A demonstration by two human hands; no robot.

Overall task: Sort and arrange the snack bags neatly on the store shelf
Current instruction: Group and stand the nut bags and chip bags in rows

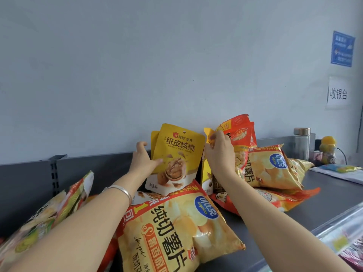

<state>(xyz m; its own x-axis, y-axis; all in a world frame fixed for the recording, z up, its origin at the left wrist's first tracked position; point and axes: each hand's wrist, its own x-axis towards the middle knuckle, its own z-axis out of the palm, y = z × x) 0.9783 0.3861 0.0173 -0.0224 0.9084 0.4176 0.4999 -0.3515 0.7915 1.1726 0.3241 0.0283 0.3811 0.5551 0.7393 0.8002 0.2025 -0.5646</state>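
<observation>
Two yellow walnut bags [177, 160] stand upright against the back wall of the dark shelf [324, 191]. My left hand [143, 160] grips their left edge, thumb on the front. My right hand [219, 152] pinches the top corner of another yellow walnut bag [206, 173], which stands mostly hidden behind my wrist. A red snack bag [240, 130] stands behind it. A big yellow potato chip bag [176, 228] lies flat in front, and a second chip bag [269, 167] rests on a red bag [275, 199] at the right.
More snack bags [45, 213] lean in a pile at the left under my forearm. A glass jar [301, 144], a yellow bottle [328, 150] and a flat packet [339, 169] sit at the shelf's far right. The shelf's front edge [334, 230] runs along the lower right.
</observation>
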